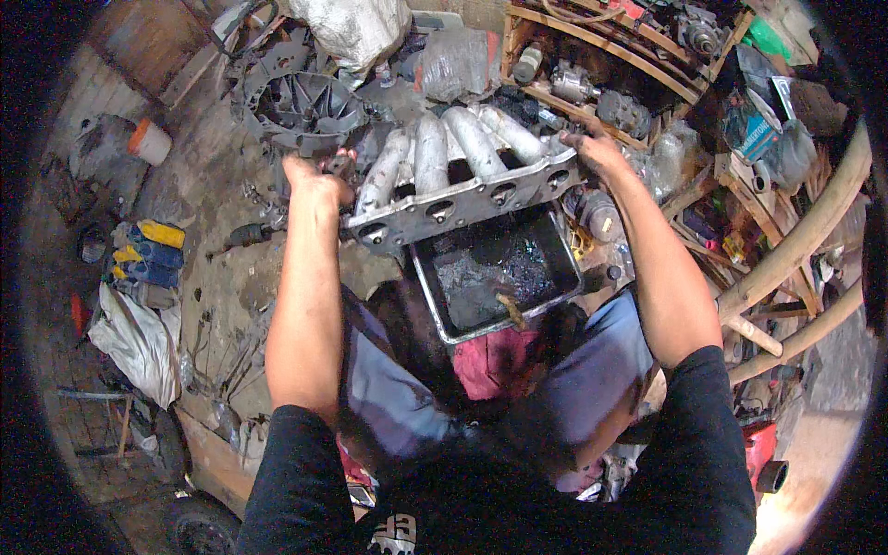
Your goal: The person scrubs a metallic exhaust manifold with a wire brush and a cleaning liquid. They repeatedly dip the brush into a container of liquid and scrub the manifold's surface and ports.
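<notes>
Both hands hold up a cast-metal intake manifold (pixel 431 154) with several curved runners and a flat flange with port holes facing me. My left hand (pixel 316 179) grips its left end, and some fingers are hidden behind it. At the other end my right hand (pixel 595 149) has its thumb on top of the casting. The manifold tilts, its right end higher in the picture. Below it lies a rectangular metal tray (pixel 444 331) with dark, wet liquid inside. A brown brush-like piece (pixel 512 310) rests over the tray's near rim. A red cloth (pixel 489 364) is between my knees.
A bell housing (pixel 305 107) lies beyond my left hand. A wooden shelf (pixel 603 31) with metal parts stands at the upper right. Curved wooden poles (pixel 798 236) are at the right. A white sack (pixel 135 347), blue-yellow objects (pixel 149 253) and a tyre (pixel 201 527) are at the left.
</notes>
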